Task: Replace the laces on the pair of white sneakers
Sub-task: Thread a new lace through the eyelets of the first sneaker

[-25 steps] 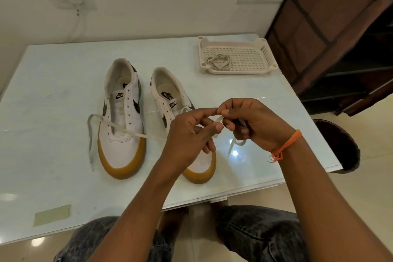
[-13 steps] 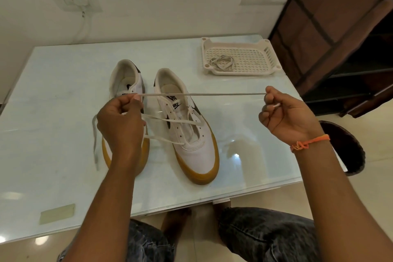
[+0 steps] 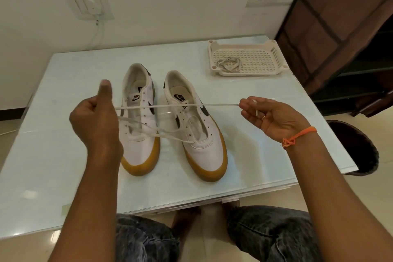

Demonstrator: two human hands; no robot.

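Two white sneakers with tan soles stand side by side on the pale table, toes toward me: the left sneaker [image 3: 139, 125] and the right sneaker [image 3: 197, 132]. A white lace [image 3: 170, 106] runs taut above them between my hands, and its slack loops down to the lowest eyelets of the right sneaker. My left hand [image 3: 95, 119] grips the lace at its left end, thumb pointing up. My right hand [image 3: 270, 117] pinches the lace's right end, palm turned up.
A cream perforated tray [image 3: 274, 55] at the table's back right holds a bundled grey lace [image 3: 228, 64]. A dark round stool [image 3: 357, 147] stands right of the table, brown shelving beyond it. My knees sit below the table's near edge [image 3: 191, 204].
My hands, together over the right sneaker a second ago, have drawn apart and pulled the lace taut between them. Since half a second ago, my left thumb has lifted and my right palm has turned up.
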